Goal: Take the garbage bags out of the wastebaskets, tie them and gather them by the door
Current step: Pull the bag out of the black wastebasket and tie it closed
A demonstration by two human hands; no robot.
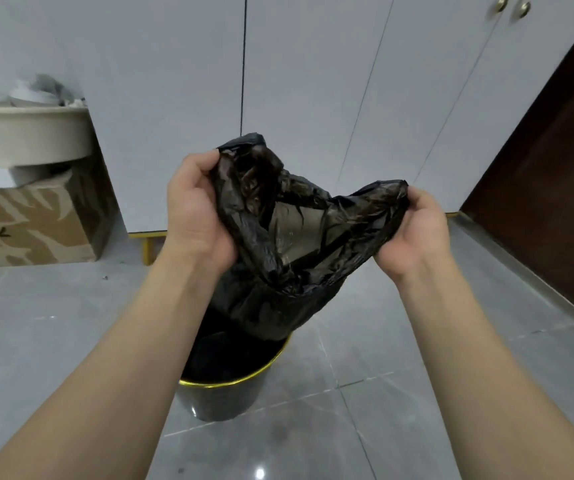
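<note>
At frame centre, a person's left hand (pixel 194 209) and right hand (pixel 413 230) each grip a bunched edge of a black garbage bag (pixel 289 237), held above a gold-rimmed black wastebasket (pixel 223 396) on the grey tiled floor (pixel 417 393); a cardboard box (pixel 36 223) sits at left.

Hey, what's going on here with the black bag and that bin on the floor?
A person is pulling a black garbage bag up out of a black wastebasket with a gold rim, standing on the grey tiled floor. The left hand grips one side of the bag's top and the right hand grips the other, holding the mouth apart. The bag's lower part hangs at the basket's opening, and it is not yet tied. A cardboard box sits against the white cabinets to the left.
</note>
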